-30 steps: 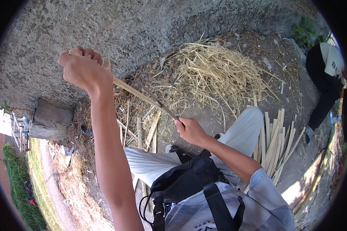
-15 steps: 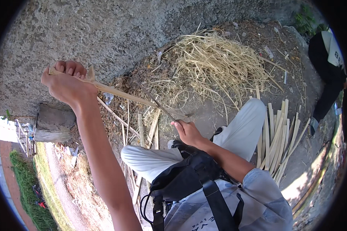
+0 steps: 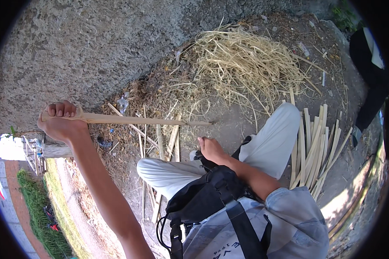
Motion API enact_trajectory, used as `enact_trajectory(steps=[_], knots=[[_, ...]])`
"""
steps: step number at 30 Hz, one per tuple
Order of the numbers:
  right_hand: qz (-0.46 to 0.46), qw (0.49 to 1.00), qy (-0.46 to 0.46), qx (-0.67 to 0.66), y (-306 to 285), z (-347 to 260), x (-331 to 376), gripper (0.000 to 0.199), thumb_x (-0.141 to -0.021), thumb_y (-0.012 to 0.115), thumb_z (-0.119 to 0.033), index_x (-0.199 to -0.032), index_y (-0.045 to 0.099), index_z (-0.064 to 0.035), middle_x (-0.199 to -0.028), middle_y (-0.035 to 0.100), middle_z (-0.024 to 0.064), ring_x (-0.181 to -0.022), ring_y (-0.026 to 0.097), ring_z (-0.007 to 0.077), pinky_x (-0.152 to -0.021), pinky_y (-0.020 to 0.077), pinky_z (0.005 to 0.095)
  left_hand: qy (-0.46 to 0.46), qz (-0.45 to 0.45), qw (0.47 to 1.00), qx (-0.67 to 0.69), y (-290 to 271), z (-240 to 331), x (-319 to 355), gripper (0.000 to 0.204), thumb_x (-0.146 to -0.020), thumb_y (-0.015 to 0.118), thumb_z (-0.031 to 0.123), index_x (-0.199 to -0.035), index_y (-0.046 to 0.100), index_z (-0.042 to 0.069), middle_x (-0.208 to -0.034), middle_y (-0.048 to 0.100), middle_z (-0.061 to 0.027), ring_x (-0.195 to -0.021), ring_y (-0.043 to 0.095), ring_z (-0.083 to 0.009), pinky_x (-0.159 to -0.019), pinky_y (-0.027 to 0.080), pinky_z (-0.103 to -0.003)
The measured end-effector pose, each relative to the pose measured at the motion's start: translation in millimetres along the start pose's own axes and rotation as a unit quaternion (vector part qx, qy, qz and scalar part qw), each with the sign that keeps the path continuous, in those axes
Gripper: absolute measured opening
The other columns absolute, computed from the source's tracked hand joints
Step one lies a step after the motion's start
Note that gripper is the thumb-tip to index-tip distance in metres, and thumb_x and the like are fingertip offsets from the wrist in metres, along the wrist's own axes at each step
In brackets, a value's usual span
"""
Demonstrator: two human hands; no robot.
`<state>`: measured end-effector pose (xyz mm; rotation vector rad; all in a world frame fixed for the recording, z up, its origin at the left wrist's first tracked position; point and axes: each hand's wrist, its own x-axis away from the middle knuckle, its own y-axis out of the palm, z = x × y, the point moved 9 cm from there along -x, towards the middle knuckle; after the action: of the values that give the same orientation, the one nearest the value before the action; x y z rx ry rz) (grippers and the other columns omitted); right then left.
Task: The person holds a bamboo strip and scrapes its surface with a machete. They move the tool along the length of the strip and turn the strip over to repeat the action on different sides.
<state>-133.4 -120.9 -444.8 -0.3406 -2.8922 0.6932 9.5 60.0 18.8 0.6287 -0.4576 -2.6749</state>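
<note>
My left hand (image 3: 65,121) is raised at the left, its fingers wrapped round one end of a long pale strip of split bamboo or wood (image 3: 134,120). The strip runs almost level to the right and narrows to a point over the bare ground. Below that far end my right hand (image 3: 212,150) is closed in front of my lap, apart from the strip. A thin dark knife blade showed in this hand a moment ago; it can hardly be made out now.
A heap of curly pale shavings (image 3: 250,60) lies ahead by the rough concrete wall (image 3: 95,47). Cut strips (image 3: 313,146) lie beside my right knee, more (image 3: 173,142) beyond my left knee. Another person's dark-clothed leg (image 3: 369,103) is at the far right.
My left hand has moved left and down with the strip, which has swung from a slant to nearly level. The blade that crossed the strip no longer shows against it.
</note>
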Motion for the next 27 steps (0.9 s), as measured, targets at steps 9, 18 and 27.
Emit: enact_trajectory(steps=[9,18,27], knots=[[-0.034,0.991,-0.112,-0.072,-12.3,-70.6,11.5,0.048,-0.100,0.035,-0.038,-0.096,0.060,0.0027,-0.073,0.063,0.0279,-0.071,0.061,0.0484,-0.067,0.0495,0.0548,0.023,0.031,0.999,-0.008,-24.3,4.2,-9.4,0.035,-0.094,0.024,0.034,-0.066,0.031,0.013,-0.055,0.027,0.0013,-0.046,0.023,-0.0108,-0.040,0.020,-0.025],[-0.058,0.992,0.115,0.020,18.2,37.2,-9.1,0.057,-0.100,0.034,-0.039,-0.086,0.067,0.0063,-0.080,0.063,0.0323,-0.083,0.062,0.0495,-0.078,0.0488,0.0547,-0.007,-0.030,0.999,0.037,-9.9,-0.4,0.4,0.034,-0.093,0.025,0.033,-0.065,0.031,0.014,-0.054,0.027,0.0010,-0.045,0.023,-0.0106,-0.040,0.021,-0.025],[-0.116,0.973,0.176,0.097,34.5,118.8,2.7,0.054,-0.100,0.034,-0.040,-0.093,0.067,0.0029,-0.087,0.065,0.0307,-0.087,0.063,0.0466,-0.077,0.0512,0.0537,0.015,-0.007,1.000,0.011,-21.2,0.6,-7.7,0.035,-0.093,0.024,0.032,-0.064,0.032,0.014,-0.053,0.027,0.0010,-0.045,0.023,-0.0106,-0.039,0.021,-0.025]])
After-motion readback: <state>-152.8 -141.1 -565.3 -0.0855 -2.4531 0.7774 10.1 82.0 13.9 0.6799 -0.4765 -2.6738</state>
